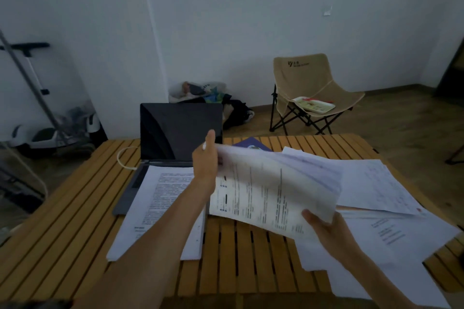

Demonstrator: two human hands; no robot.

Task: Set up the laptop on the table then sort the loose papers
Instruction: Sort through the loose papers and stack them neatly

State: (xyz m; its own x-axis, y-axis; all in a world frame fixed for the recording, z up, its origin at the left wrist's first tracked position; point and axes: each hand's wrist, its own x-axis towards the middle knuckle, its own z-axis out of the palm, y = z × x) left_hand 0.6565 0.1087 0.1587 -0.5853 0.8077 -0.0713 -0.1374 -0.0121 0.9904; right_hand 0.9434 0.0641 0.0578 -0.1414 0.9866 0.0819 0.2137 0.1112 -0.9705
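An open laptop (175, 130) with a dark screen stands at the back left of the slatted wooden table (75, 208). A printed paper stack (163, 198) lies over its keyboard. Both my hands hold a sheaf of printed papers (273, 188) lifted above the table. My left hand (204, 158) grips the sheaf's far left edge, thumb up. My right hand (324, 228) pinches its near right corner. More loose papers (376, 183) are spread over the table's right side.
A purple booklet (251, 144) peeks out behind the lifted sheaf. A white cable (123, 158) loops left of the laptop. Beyond the table are a beige folding chair (311, 90) with a tray, a pile of bags (208, 98), and a scooter (50, 130) at left.
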